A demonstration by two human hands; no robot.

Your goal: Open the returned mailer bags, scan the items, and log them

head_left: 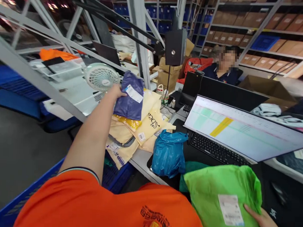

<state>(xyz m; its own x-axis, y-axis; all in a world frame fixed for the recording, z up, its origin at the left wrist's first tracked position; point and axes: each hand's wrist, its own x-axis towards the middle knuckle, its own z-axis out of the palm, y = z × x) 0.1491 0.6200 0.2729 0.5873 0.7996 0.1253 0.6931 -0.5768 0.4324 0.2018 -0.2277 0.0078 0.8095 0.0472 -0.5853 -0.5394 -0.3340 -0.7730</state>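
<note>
My left hand reaches far out and grips the left edge of a purple mailer bag with a white label, held over a pile of parcels. Beneath it lie a cream mailer bag with printed lettering and a yellow bubble-wrapped parcel. At the lower right, my right hand is closed on the right side of a bright green mailer bag, thumb beside its white barcode label; the fingers behind are hidden. A crumpled blue plastic parcel sits between the two, and a darker green bag shows behind the bright one.
A monitor and keyboard stand on the desk, with a mouse at right. A fan is behind the pile. Metal posts rise nearby. A blue crate is below. Another person sits across.
</note>
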